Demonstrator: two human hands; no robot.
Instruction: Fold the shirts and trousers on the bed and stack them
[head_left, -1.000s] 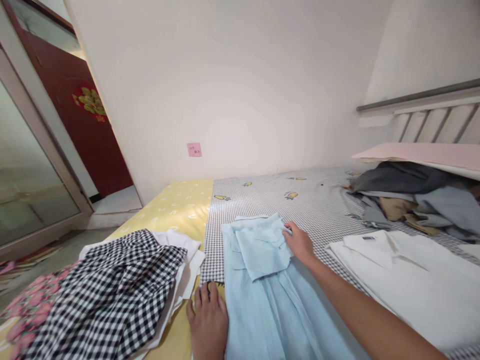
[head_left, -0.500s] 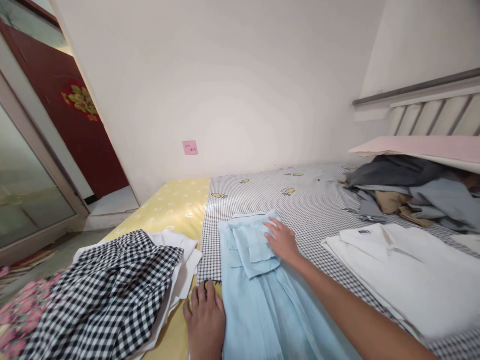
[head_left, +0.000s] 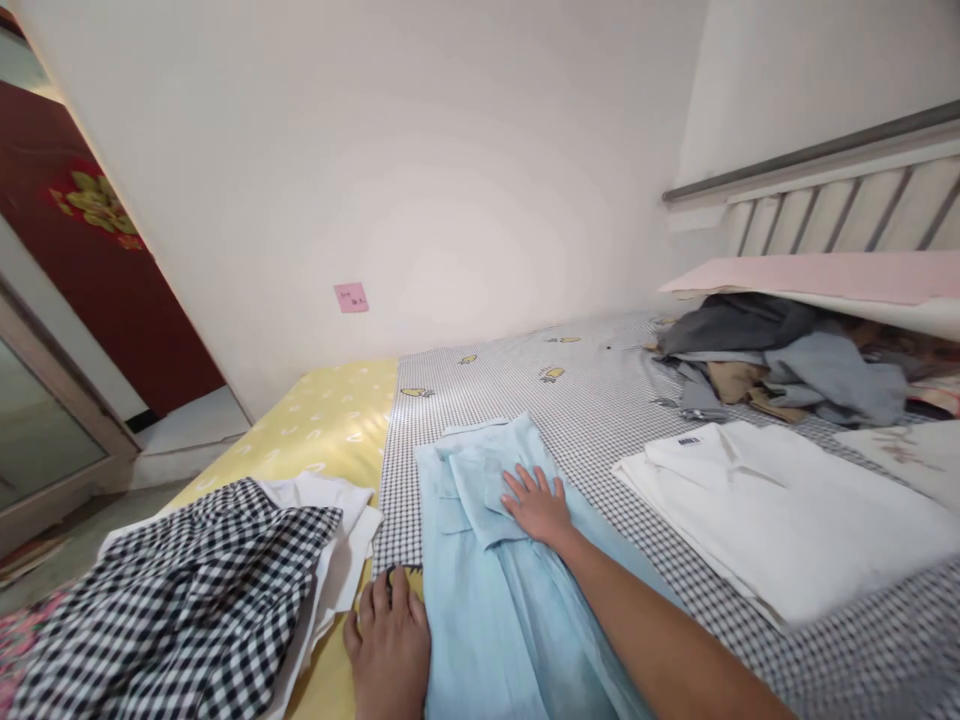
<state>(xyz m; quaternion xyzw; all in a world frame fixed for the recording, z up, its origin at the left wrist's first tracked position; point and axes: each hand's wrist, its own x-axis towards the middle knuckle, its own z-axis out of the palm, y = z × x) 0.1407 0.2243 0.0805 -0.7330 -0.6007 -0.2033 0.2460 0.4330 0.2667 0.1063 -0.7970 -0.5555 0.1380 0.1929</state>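
Observation:
A light blue shirt [head_left: 480, 610] lies lengthwise on the bed, one sleeve folded back over its upper part. My right hand [head_left: 537, 502] rests on that folded sleeve with its fingers spread, palm down. Beside the shirt's left edge, my left hand [head_left: 391, 640] lies flat on the bedding, fingers stretched forward and holding nothing. The shirt's lower end runs out of view at the bottom, partly behind my right forearm.
Left of my hands is a black-and-white checked garment [head_left: 187, 590] on top of white clothes [head_left: 352, 560]. A folded white shirt [head_left: 795, 520] lies right. Dark and grey clothes [head_left: 780, 350] are heaped under a pink board [head_left: 817, 275]. The bedding [head_left: 510, 375] is checked and yellow.
My right hand has moved down and inward from the shirt's upper right edge onto the folded sleeve. My left hand stays beside the shirt. The view has turned slightly right.

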